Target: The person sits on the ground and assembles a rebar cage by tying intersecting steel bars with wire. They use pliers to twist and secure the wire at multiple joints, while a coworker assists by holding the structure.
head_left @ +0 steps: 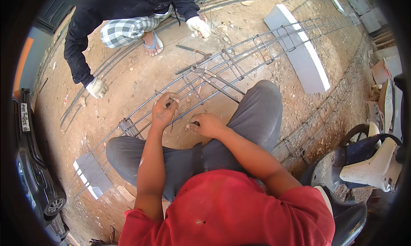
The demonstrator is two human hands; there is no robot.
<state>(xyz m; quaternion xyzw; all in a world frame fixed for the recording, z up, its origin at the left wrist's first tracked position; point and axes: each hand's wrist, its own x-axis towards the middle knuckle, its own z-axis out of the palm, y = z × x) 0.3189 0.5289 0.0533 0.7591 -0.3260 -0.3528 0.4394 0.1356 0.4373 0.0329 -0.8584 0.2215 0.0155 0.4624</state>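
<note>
A long rebar cage (pixel 239 59) of steel bars and square stirrups runs diagonally in front of me. My left hand (pixel 166 110) is at its near part, fingers curled in a pinch beside the bars. A thin dark strand hangs just below that hand; whether the fingers hold it is unclear. My right hand (pixel 206 125) is close by to the right, over my lap, with its fingers curled closed; what lies in them is hidden. Long-handled pincers (pixel 209 74) rest across the cage. Several bunched stirrups (pixel 128 128) sit on the bars by my left knee.
Grey-and-white blocks (pixel 299 57) (pixel 92 173) lie under the cage. A co-worker's gloved hands (pixel 198 27) (pixel 97 88) are across from me. A hammer-like tool (pixel 192 50) lies on the dirt. A second cage (pixel 317 122) and a motorbike (pixel 364 160) are at right, a dark car (pixel 36 173) at left.
</note>
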